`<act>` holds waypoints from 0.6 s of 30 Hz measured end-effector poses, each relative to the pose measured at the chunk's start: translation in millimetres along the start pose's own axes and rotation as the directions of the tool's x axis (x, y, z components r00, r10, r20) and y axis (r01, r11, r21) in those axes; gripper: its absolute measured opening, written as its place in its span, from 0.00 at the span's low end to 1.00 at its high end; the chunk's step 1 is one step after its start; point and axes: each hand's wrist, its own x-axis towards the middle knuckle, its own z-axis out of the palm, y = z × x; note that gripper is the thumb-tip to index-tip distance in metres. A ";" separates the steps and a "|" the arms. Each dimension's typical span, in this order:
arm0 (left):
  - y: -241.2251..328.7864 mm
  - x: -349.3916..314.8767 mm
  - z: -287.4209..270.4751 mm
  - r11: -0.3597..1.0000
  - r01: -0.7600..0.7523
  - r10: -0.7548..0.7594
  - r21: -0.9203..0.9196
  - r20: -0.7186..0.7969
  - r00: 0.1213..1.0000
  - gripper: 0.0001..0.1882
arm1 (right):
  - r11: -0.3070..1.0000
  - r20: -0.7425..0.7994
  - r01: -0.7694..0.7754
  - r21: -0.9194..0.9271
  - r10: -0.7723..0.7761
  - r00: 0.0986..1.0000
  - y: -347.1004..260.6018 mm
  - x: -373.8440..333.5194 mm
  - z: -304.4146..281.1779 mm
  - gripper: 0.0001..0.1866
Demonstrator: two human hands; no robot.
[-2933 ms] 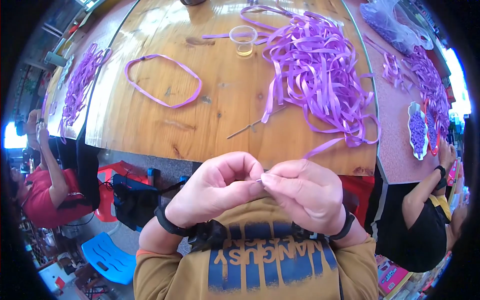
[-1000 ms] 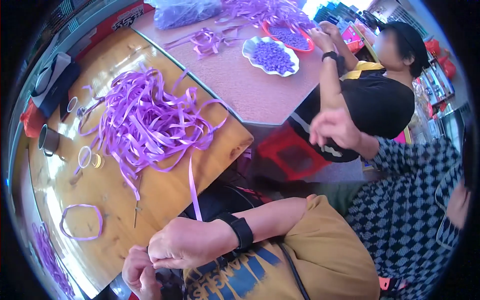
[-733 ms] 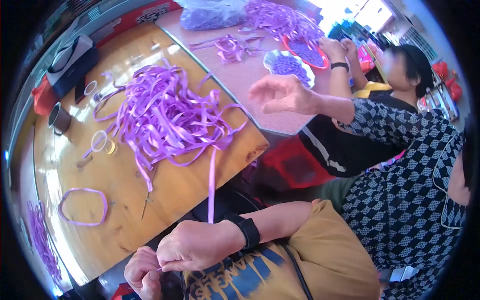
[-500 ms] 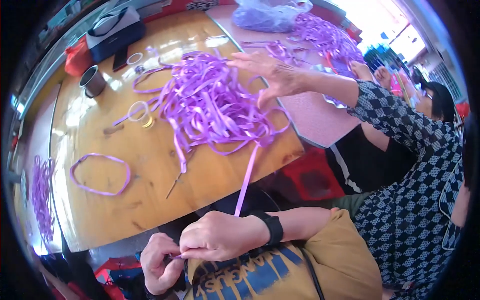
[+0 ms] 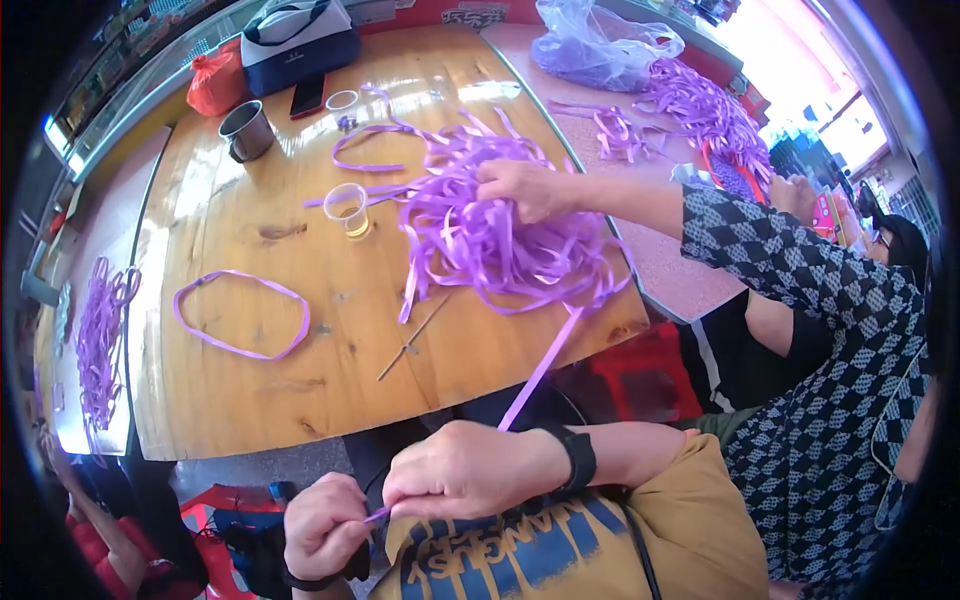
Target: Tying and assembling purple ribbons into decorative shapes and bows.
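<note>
Low in front of my body, my left hand [image 5: 325,527] and my right hand [image 5: 470,470] are close together. Both are closed, pinching a short bit of purple ribbon [image 5: 378,515] that shows between their fingertips. A strip of the same ribbon [image 5: 541,368] hangs from the table edge and passes out of sight behind my right hand. It leads up to a big tangled heap of purple ribbon [image 5: 500,245] on the wooden table [image 5: 250,400]. A co-worker's hand [image 5: 525,190], reaching in from the right, is in the top of that heap.
On the table lie a ribbon loop [image 5: 303,318], a thin stick [image 5: 410,340], a clear plastic cup [image 5: 347,212], a metal mug [image 5: 246,132], a phone [image 5: 308,96] and a bag [image 5: 300,45]. More ribbon [image 5: 705,105] is heaped at the far right, and another bunch [image 5: 100,340] at the left.
The co-worker's spread hand has come down into the heap and its fingers have curled. A little more ribbon shows between my hands. The whole view has shifted, moving the table's things rightward.
</note>
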 end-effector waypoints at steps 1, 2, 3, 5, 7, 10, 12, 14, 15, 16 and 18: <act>0.2 -4.5 -3.5 1.000 0.004 -0.004 0.010 -0.008 1.000 0.06 | 0.999 0.033 -0.039 -0.024 0.040 0.999 0.2 1.2 -1.7 0.06; 0.4 -9.0 -7.1 0.995 -0.015 0.003 -0.097 -0.121 0.993 0.07 | 0.999 0.032 -0.034 -0.027 0.035 0.999 0.4 2.1 -3.4 0.06; -0.1 -13.4 -10.7 0.977 -0.047 -0.003 -0.210 -0.234 0.972 0.09 | 0.999 0.027 -0.052 0.000 0.052 0.998 0.9 2.6 -5.6 0.05; -2.5 -23.5 -18.3 0.932 -0.147 -0.005 -0.331 -0.417 0.909 0.12 | 0.997 0.023 -0.068 0.025 0.068 0.997 1.5 1.4 -9.0 0.05; -4.8 -32.9 -32.0 0.900 -0.223 0.015 -0.375 -0.484 0.875 0.13 | 0.992 0.026 -0.128 0.018 0.128 0.991 2.8 -1.1 -12.2 0.06; -11.3 -46.8 -53.7 0.746 -0.408 0.054 -0.526 -0.563 0.824 0.12 | 0.986 -0.043 -0.163 0.038 0.165 0.985 7.1 -6.6 -20.1 0.06; -11.6 -57.4 -68.3 0.719 -0.443 0.068 -0.535 -0.580 0.812 0.12 | 0.983 -0.060 -0.180 0.046 0.183 0.981 8.7 -13.2 -26.7 0.07; -13.7 -66.3 -78.8 0.692 -0.478 0.107 -0.541 -0.578 0.809 0.13 | 0.981 -0.076 -0.187 0.054 0.190 0.979 11.1 -17.9 -32.4 0.07; -15.6 -70.0 -81.3 0.718 -0.468 0.107 -0.516 -0.583 0.806 0.13 | 0.980 -0.073 -0.193 0.047 0.196 0.978 11.4 -20.2 -34.6 0.07; -17.6 -73.6 -82.7 0.772 -0.425 0.068 -0.472 -0.604 0.794 0.14 | 0.979 -0.107 -0.198 0.048 0.202 0.974 11.3 -22.4 -36.7 0.06; -21.3 -79.4 -82.1 0.823 -0.383 0.035 -0.419 -0.636 0.771 0.14 | 0.985 -0.157 -0.163 0.049 0.169 0.973 8.9 -26.4 -39.8 0.06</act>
